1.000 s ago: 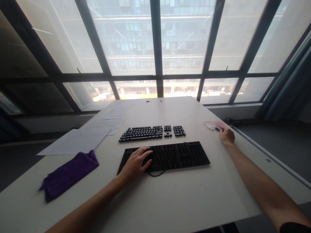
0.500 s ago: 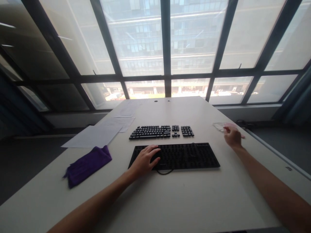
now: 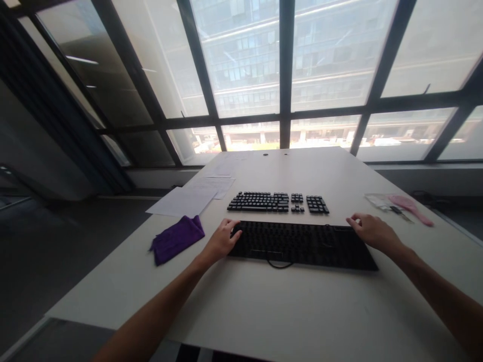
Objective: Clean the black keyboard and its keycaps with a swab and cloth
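A black keyboard base without its caps [image 3: 302, 244] lies across the white table [image 3: 287, 306]. My left hand [image 3: 222, 241] rests on the base's left end with the fingers curled over its edge. My right hand [image 3: 372, 231] is at the base's right end, fingers bent down and touching its far corner. Behind the base lies a laid-out set of black keycaps [image 3: 277, 202] in keyboard order.
A purple cloth [image 3: 176, 239] lies left of the keyboard, with white paper sheets [image 3: 188, 200] behind it. A pink brush [image 3: 410, 208] and a clear plastic bag [image 3: 379, 201] sit at the right. Large windows rise beyond the table's far edge.
My right hand has left the plastic bag and pink brush and come to the keyboard base's right end. My left hand slid to the base's left edge. The view has swung left.
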Motion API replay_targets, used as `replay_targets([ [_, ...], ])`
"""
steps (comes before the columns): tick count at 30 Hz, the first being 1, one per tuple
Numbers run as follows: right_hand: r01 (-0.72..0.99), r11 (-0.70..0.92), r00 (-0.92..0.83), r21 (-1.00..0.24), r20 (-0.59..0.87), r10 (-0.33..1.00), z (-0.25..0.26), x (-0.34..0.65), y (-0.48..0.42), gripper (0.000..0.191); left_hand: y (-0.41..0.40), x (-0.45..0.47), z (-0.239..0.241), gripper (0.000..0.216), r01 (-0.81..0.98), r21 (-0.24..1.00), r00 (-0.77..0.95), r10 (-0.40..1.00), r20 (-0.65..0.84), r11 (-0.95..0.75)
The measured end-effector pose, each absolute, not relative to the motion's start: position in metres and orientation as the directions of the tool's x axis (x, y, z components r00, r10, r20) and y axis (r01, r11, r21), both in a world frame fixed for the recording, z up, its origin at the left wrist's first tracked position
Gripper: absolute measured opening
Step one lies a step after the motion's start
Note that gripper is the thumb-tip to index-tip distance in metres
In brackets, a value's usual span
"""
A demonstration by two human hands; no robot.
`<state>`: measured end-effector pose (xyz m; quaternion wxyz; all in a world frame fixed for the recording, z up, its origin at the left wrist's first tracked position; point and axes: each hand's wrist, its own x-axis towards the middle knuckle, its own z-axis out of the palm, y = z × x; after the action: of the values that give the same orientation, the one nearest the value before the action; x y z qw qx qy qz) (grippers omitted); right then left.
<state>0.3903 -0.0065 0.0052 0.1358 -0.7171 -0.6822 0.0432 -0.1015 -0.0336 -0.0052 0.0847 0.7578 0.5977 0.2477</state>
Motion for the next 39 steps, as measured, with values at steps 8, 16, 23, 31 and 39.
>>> replay_targets([
  [8, 0.951, -0.048, 0.12, -0.307, 0.22, 0.968, 0.004, 0.401, -0.002, 0.023, -0.028, -0.165, 0.037, 0.036, 0.932, 0.362, -0.054, 0.973, 0.226, -0.033],
  [16, 0.961, 0.189, -0.096, -0.204, 0.395, 0.914, 0.023, 0.328, -0.012, 0.02, -0.071, -0.251, 0.027, 0.04, 0.976, 0.19, -0.146, 0.972, 0.183, 0.111],
  [23, 0.78, 0.568, -0.398, -0.263, 0.493, 0.774, 0.043, 0.223, -0.015, 0.027, -0.12, -0.253, -0.008, 0.058, 0.975, 0.22, -0.052, 0.99, 0.128, 0.023],
  [31, 0.518, 0.767, -0.701, -0.379, 0.326, 0.634, 0.062, 0.044, -0.014, 0.022, -0.097, -0.282, 0.023, 0.041, 0.932, 0.361, -0.097, 0.958, 0.271, -0.008],
  [39, 0.562, 0.655, -0.712, -0.505, 0.109, 0.694, 0.036, -0.083, 0.009, 0.016, -0.031, -0.299, 0.008, 0.031, 0.903, 0.43, -0.081, 0.989, 0.126, 0.019],
])
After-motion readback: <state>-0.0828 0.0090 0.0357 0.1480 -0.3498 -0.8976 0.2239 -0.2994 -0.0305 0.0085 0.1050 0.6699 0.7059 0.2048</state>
